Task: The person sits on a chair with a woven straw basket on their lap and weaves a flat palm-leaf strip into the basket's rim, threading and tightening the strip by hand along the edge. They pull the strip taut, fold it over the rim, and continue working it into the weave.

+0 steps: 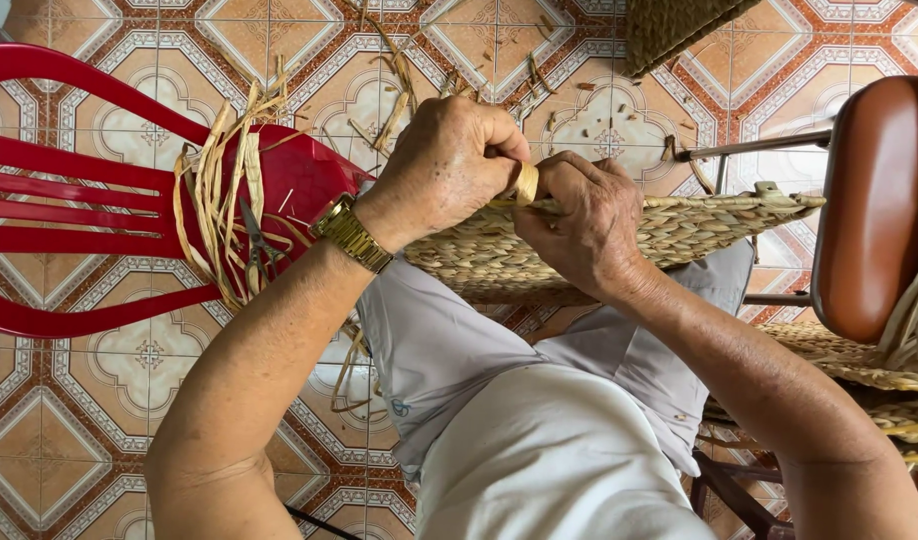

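Observation:
A flat woven straw mat (699,225) lies across my lap, its edge facing away from me. My left hand (449,160), with a gold watch (351,233) on the wrist, is closed around a pale straw strand (525,183) at the mat's edge. My right hand (579,220) presses on the mat beside it and pinches the same strand, fingers touching the left hand.
A red plastic chair (89,190) stands at the left, holding a bundle of loose straw strands (224,190) and scissors (259,245). A brown padded stool (869,200) is at the right with more woven work (859,365) below it. Straw scraps litter the patterned tile floor (69,440).

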